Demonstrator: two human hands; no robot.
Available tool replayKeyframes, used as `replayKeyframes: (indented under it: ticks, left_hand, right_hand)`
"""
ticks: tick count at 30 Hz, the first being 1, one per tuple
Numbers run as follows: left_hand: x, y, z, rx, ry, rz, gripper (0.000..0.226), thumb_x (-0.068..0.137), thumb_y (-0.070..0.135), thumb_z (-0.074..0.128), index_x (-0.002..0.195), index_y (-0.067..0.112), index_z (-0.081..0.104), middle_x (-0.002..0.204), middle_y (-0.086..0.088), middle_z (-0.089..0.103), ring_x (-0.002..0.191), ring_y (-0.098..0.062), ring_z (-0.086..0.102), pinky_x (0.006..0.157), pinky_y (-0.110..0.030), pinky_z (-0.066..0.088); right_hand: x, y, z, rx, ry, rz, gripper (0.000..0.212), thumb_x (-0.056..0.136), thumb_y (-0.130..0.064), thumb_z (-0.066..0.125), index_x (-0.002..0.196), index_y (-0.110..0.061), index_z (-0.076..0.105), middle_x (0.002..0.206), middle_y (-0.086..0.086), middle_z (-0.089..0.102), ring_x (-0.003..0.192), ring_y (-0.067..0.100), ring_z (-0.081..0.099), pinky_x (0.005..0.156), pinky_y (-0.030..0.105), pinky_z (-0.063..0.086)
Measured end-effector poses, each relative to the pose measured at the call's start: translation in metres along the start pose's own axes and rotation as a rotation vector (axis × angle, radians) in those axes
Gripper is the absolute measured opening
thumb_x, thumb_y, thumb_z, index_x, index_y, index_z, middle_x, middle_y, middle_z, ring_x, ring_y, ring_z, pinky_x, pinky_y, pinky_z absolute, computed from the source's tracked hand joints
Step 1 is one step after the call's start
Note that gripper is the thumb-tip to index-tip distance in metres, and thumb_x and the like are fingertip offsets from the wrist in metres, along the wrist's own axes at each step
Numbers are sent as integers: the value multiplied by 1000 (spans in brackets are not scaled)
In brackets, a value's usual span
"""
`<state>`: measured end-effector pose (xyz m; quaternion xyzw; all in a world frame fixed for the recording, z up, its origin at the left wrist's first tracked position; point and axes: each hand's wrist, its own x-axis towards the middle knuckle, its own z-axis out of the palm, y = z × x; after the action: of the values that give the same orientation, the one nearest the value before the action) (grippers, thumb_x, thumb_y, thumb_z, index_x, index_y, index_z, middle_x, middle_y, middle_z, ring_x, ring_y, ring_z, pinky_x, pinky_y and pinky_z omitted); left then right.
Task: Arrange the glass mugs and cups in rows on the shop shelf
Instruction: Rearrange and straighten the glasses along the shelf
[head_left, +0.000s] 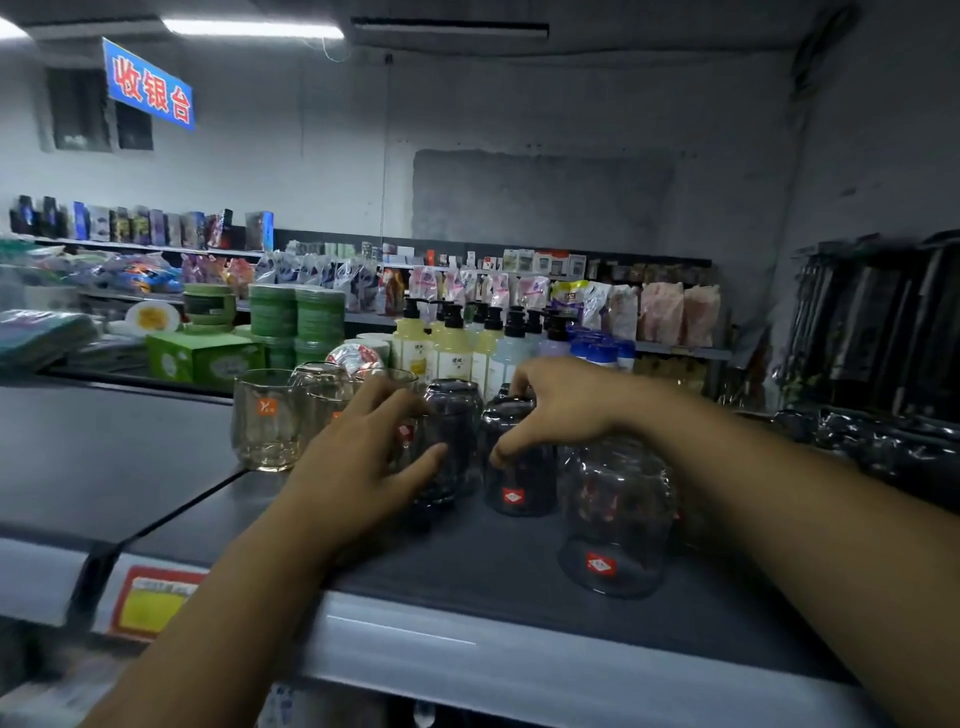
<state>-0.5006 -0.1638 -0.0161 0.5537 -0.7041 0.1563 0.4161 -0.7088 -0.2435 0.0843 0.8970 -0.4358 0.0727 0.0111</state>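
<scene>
Head view showed your right hand (561, 410) gripping a dark cup (519, 483) on the shelf (467, 582), and your left hand (358, 462) spread open against its neighbour (454, 426). Clear mugs (265, 421) stood far left. The near cup (615, 519) sat apart, so the rows looked half done.

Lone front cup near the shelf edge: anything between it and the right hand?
Nothing visible. The right hand grips the dark cup just behind and left of the front cup; no object sits between the hand and the front cup.
</scene>
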Motion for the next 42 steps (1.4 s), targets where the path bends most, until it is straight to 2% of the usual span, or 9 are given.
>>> replayKeyframes:
  ticks: [8,12,17,20,22,25,28,32,42]
  left_hand:
    - [1,0,0,-11,-1,5,44,81,61,54,111,28,58,111,10,47,85,-12,57,74,-37,54]
    - [0,8,-3,27,-4,32,45,82,64,52,114,32,57,114,11,47,84,-13,60,72,-41,56]
    - [1,46,-13,4,76,93,38,87,57,54,115,32,58,120,10,47,87,-7,58,73,-35,56]
    - [-6,79,-2,-211,14,113,33,86,51,61,114,32,60,111,14,51,92,3,57,78,-11,45]
    - [-10,98,10,-346,-15,67,31,87,50,65,112,33,60,106,16,57,88,3,60,74,-8,45]
    - [-14,112,25,-472,-69,-44,39,82,51,71,116,35,59,104,17,66,86,-2,66,73,-18,53]
    - [-17,114,28,-551,-216,-130,49,75,56,72,117,38,55,99,18,68,84,-6,69,75,-24,57]
    - [-17,111,26,-607,-324,-166,55,75,34,84,121,37,54,101,16,68,84,-12,72,76,-31,61]
    - [-19,114,29,-539,-255,-124,64,65,51,84,121,40,57,102,9,68,82,-10,72,74,-35,62]
  right_hand:
    - [-3,0,1,-38,0,-7,76,67,-65,83,117,-12,63,113,5,67,99,21,63,91,42,56]
    - [-18,8,-2,116,59,-22,83,75,-63,77,137,-14,55,133,2,61,115,19,59,99,36,51]
    - [-76,31,8,321,405,-82,53,82,-54,75,127,-28,64,130,-10,61,115,7,57,99,30,47]
    - [-121,43,30,479,629,-117,26,84,-39,77,108,-29,71,109,-15,66,101,-2,61,91,19,47]
    - [-141,49,50,556,704,-100,21,85,-30,79,104,-30,71,104,-16,67,99,1,63,90,21,50]
    - [-153,55,73,661,695,-35,31,84,-26,80,110,-36,66,108,-15,65,101,5,64,89,29,55]
    - [-156,57,77,878,627,33,46,79,-42,81,120,-39,58,110,-13,64,93,7,68,84,35,60]
    - [-155,58,78,751,438,78,73,66,-66,79,128,-45,47,111,-21,60,87,-4,66,77,26,59]
    - [-158,57,77,720,436,107,62,80,-45,82,129,-43,45,90,-15,65,77,-7,65,63,16,51]
